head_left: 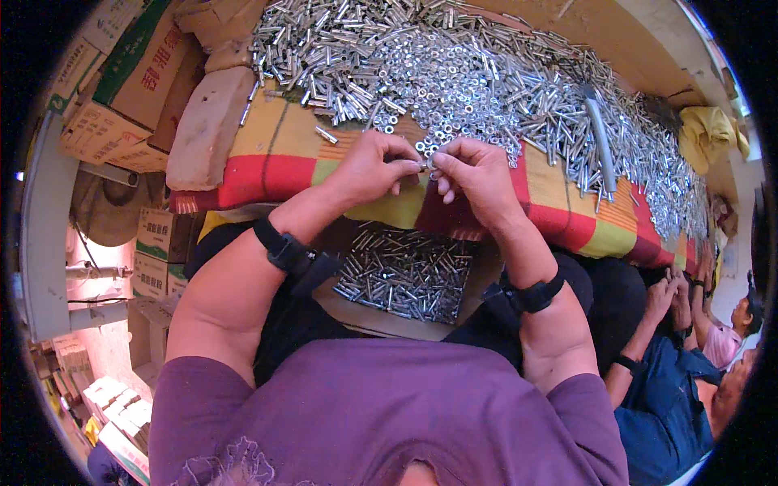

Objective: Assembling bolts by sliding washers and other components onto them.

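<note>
My left hand (374,172) and my right hand (478,176) meet at the near edge of the cloth-covered table, fingertips pinched together. Between them shows a small silvery metal piece (424,164); its exact kind is mostly hidden by the fingers. Just beyond the fingertips lies a heap of loose hex nuts (442,89). Metal sleeves (340,93) are piled left of the nuts, and one single sleeve (326,135) lies apart on the cloth. Below my hands, at my lap, a box of finished-looking bolts (405,275) holds many small metal pieces.
A checked red and yellow cloth (271,174) covers the table. A brick-like block (212,121) and cardboard boxes (134,89) stand at left. A grey curved strip (598,142) lies on the right-hand pile. Co-workers (660,381) sit close at my right, hands at the same table.
</note>
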Demonstrator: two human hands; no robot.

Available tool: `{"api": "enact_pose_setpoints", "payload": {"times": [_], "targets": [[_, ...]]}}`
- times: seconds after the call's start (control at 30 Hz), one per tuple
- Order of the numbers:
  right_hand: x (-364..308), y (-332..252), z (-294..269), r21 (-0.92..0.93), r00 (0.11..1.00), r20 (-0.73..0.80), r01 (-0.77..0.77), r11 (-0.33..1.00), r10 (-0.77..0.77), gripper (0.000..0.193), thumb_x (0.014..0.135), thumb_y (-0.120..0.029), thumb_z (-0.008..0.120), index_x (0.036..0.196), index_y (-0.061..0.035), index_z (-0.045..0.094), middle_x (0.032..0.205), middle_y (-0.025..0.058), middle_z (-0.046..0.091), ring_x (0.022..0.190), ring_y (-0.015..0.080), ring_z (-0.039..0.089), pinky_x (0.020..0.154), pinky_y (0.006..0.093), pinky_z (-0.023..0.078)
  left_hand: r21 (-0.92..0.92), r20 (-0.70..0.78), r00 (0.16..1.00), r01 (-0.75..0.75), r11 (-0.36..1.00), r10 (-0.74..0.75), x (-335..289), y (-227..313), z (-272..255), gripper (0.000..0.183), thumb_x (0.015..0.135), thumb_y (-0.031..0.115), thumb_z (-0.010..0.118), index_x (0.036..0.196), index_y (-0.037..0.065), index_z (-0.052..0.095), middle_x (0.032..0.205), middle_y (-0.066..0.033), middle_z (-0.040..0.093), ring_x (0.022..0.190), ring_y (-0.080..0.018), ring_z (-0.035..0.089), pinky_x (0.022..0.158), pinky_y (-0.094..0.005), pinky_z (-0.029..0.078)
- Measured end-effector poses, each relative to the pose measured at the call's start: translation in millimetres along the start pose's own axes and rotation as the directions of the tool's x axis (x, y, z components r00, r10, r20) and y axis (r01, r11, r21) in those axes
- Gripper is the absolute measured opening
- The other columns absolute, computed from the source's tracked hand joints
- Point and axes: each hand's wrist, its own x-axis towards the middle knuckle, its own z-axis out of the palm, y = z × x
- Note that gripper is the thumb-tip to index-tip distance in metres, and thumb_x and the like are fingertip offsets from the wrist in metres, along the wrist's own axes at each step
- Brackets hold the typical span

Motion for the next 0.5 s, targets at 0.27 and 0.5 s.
{"api": "enact_pose_setpoints", "payload": {"times": [0.27,0.5], "targets": [[5.4,-0.4,6.6,0.19,0.997,0.082,-0.012,0.982,-0.003,0.013,0.088,-0.012,0.06,0.082,-0.0002,0.063,0.069,0.0042,0.062,0.052,0.0082,0.057,0.044,0.0217,0.048,-0.271,0.162,0.982,0.134,0.953,-0.092,-6.9,4.8,-13.8,0.014,0.088,0.011,0.06,0.095,0.0,0.065,0.077,-0.0051,0.066,0.051,-0.0049,0.053,0.042,-0.0172,0.038],[21.5,13.9,-1.5,-0.897,0.881,0.197,0.339,0.285,-0.429,0.016,0.075,-0.012,0.065,0.088,-0.002,0.063,0.08,0.0159,0.06,0.074,0.0352,0.059,0.064,0.0414,0.048,-0.402,0.087,0.979,0.204,0.893,-0.185,-6.3,0.5,-16.1,0.016,0.09,0.015,0.058,0.096,0.001,0.063,0.075,-0.0048,0.065,0.044,-0.0035,0.046,0.036,-0.0174,0.031]]}}
